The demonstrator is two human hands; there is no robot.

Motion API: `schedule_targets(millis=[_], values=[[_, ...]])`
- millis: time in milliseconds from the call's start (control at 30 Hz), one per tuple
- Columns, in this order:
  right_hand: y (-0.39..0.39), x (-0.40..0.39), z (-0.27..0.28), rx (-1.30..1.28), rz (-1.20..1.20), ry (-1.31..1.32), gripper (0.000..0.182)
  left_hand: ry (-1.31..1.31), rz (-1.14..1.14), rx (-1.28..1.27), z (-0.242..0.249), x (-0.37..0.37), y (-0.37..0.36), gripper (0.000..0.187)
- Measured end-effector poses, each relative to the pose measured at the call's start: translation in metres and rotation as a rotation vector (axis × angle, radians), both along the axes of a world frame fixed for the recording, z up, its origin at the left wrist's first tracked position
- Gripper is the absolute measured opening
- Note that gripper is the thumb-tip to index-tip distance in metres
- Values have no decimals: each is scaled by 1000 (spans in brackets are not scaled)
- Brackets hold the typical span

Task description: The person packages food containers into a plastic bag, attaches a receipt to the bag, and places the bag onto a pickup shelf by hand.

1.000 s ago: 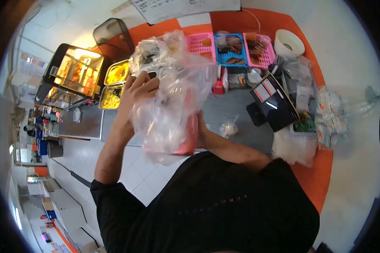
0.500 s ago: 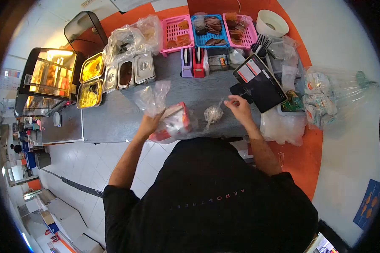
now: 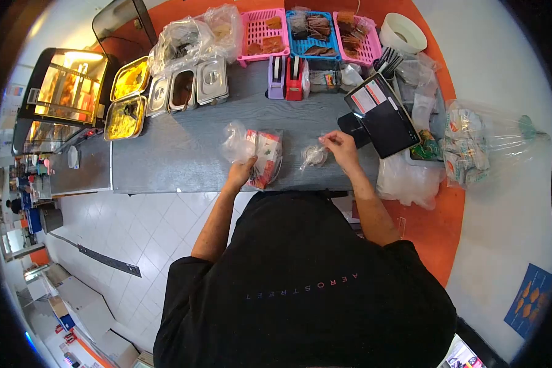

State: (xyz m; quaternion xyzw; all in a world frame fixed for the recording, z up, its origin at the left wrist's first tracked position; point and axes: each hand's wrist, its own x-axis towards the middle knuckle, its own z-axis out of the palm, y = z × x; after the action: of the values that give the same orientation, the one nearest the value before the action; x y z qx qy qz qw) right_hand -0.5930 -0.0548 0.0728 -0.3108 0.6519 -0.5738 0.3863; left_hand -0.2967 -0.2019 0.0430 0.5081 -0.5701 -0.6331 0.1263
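My left hand (image 3: 243, 171) is closed on a clear plastic bag (image 3: 237, 142) at the counter's front edge. A red and white box (image 3: 266, 156) sits inside that bag, its printed side facing up. To the right, my right hand (image 3: 341, 148) pinches the edge of a small clear plastic bag (image 3: 313, 156). Something whitish and round lies in the small bag, too blurred to name. Both bags are over the grey counter (image 3: 184, 147), a short gap apart.
A tablet on a stand (image 3: 382, 115) is just beyond my right hand. Tape dispensers (image 3: 294, 78), lidded steel pans (image 3: 211, 81) and pink and blue baskets (image 3: 314, 34) line the back. Plastic bags (image 3: 409, 180) hang at the right edge.
My left hand and the bag with the box have shifted right, and the bag's raised top has dropped. The right hand stays at the small bag. The view has shifted slightly.
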Motion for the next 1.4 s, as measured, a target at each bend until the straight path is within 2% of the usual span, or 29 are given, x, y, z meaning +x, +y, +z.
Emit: schedule_targets(millis=[33, 67, 100, 133, 200, 333, 400, 533, 700, 733, 800, 933, 1000, 1033, 1100, 1200, 1333, 1400], values=[[-2, -1, -1, 5, 5, 4, 16, -107, -64, 38, 0, 2, -3, 34], [-4, -1, -3, 14, -9, -110, 16, -103, -59, 43, -1, 2, -4, 34], [-5, -1, -4, 24, -24, -224, 16, -116, -95, -62, -4, 3, -4, 34], [-6, -3, -5, 28, -21, -220, 16, -129, -132, -168, -7, 4, -4, 34], [-5, -6, -7, 1, 64, -38, 18, -82, -132, -204, -11, 6, -3, 33], [-7, -8, 0, 56, 43, 12, 19, 55, -113, -352, -16, 6, 1, 33], [-8, -7, 8, 71, 3, -160, 20, 58, -109, -326, -15, 6, 2, 33], [-6, -6, 8, 84, 31, -156, 23, 50, -105, -252, -8, 6, 4, 34], [-1, -3, 15, 39, 68, -281, 27, 104, -95, -275, -14, 6, 6, 35], [-1, -2, 15, 40, 73, -280, 27, 114, -89, -278, -13, 6, 6, 35], [-1, 1, 15, -6, 60, -87, 26, 79, -97, -262, -8, 7, 7, 35], [1, 1, 9, 60, 33, -165, 28, 53, -108, -241, 4, 4, 9, 36], [2, 2, 3, -49, 50, -282, 29, 8, -125, -221, 8, 3, 9, 36], [0, 3, 4, -52, 56, -281, 29, -41, -144, -203, 11, 4, 7, 36], [2, 7, 9, -38, 2, -37, 25, -11, -128, -195, 7, 6, 7, 35], [3, 9, 23, -41, 11, 33, 22, 47, -114, -198, -6, 6, 5, 35], [4, 4, 19, -93, 4, -88, 23, 82, -89, -212, -10, 7, 7, 35], [2, 7, 23, -98, 231, -172, 23, 94, -82, -218, -9, 7, 9, 34]])
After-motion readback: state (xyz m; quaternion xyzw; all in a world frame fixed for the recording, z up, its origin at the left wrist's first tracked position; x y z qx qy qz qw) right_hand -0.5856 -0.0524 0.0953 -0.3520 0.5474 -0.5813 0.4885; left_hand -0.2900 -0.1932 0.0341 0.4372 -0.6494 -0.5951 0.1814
